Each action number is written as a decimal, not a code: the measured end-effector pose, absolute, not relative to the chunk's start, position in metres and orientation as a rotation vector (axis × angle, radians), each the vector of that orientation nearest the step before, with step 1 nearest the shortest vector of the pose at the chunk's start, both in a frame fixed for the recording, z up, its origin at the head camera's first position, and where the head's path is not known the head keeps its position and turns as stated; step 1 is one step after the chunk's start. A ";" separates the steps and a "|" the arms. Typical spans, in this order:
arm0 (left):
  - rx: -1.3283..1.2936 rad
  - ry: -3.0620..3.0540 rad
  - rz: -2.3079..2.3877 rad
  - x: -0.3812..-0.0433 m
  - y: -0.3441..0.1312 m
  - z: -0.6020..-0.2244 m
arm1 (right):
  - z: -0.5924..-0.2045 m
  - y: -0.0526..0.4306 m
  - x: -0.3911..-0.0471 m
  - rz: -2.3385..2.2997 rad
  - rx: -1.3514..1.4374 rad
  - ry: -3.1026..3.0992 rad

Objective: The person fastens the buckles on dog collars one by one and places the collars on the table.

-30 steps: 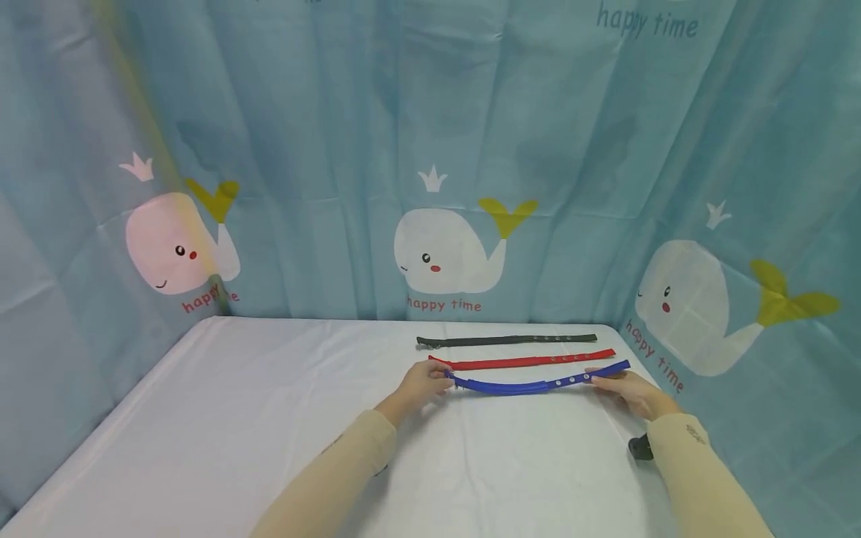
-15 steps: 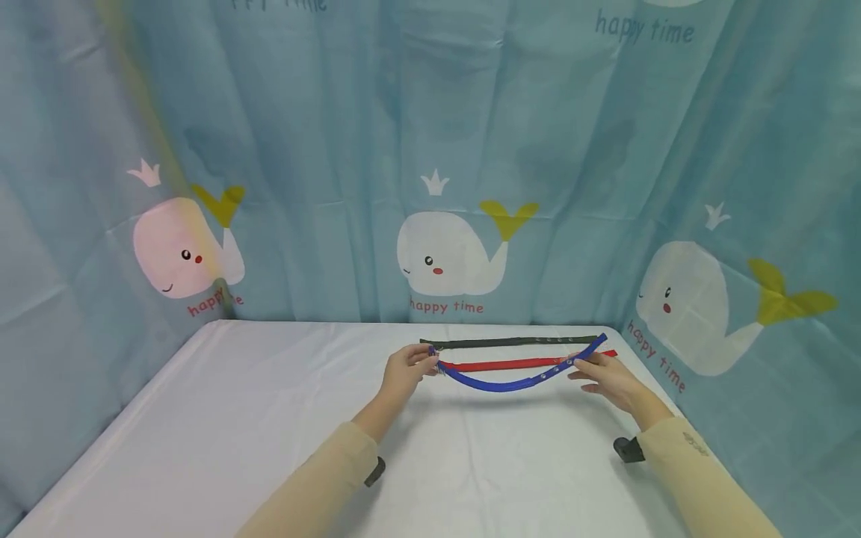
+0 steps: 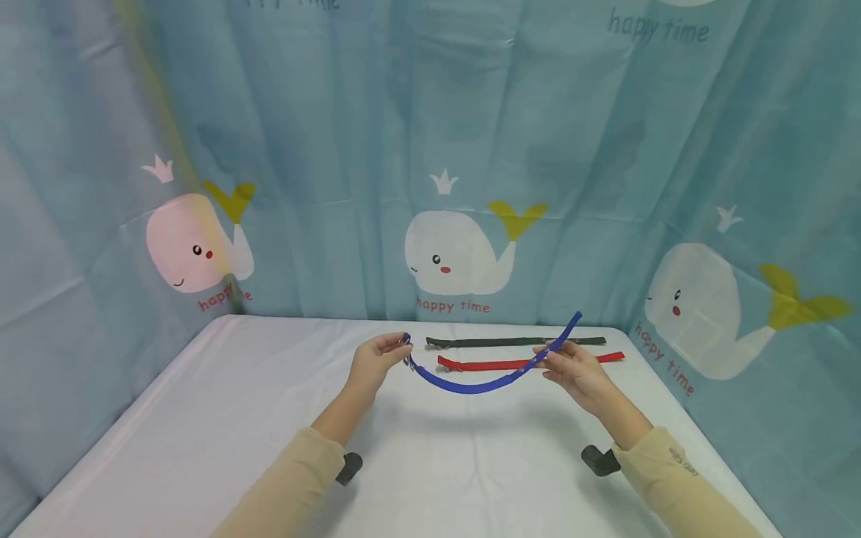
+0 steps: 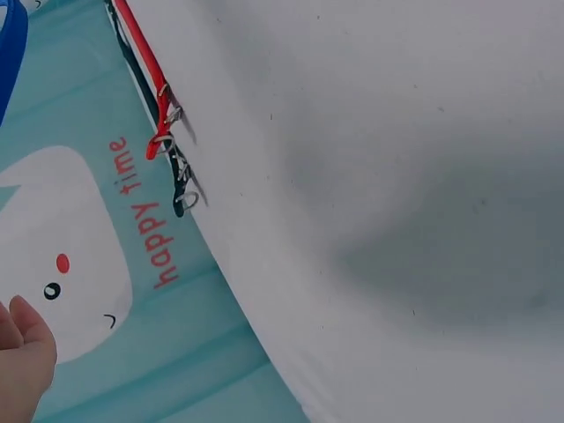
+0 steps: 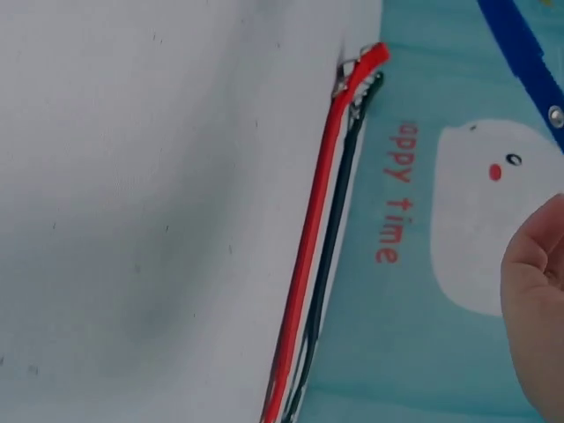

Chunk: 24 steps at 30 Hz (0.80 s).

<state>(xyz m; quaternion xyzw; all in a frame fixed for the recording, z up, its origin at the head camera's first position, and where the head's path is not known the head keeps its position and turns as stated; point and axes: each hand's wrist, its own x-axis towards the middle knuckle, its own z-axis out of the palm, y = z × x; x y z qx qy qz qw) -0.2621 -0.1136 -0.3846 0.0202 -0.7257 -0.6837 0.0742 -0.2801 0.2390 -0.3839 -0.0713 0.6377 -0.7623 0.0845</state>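
A blue collar (image 3: 471, 388) with metal eyelets hangs between my two hands in a sagging curve above the white table. My left hand (image 3: 370, 368) pinches its buckle end. With thumb and fingers, my right hand (image 3: 580, 379) grips the eyelet part, and the free tip sticks up past the fingers. Behind it a red collar (image 3: 484, 366) lies stretched out on the table. Farther back lies a dark collar (image 3: 484, 343), roughly parallel to the red one. In the right wrist view, part of the blue collar (image 5: 520, 53) shows above the right hand (image 5: 539, 300).
The white tabletop (image 3: 430, 463) reaches back to a blue curtain (image 3: 323, 149) printed with whales, which also closes off both sides. Black wrist-worn devices show under each sleeve, one (image 3: 349, 468) at the left and another (image 3: 600, 460) at the right.
Both hands have raised the blue collar off the table. The left hand moved left and the right hand left and up, so the collar sags more and its tip points upward.
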 end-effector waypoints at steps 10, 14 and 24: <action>-0.023 -2.258 -1.935 -0.249 -0.128 -0.384 | -0.387 0.207 -0.278 -2.247 -0.227 1.910; -0.090 -2.213 -1.898 -0.244 -0.129 -0.382 | -0.389 0.193 -0.272 -2.263 -0.208 1.900; -0.105 -2.111 -1.883 -0.241 -0.123 -0.385 | -0.387 0.165 -0.261 -2.133 -0.176 2.239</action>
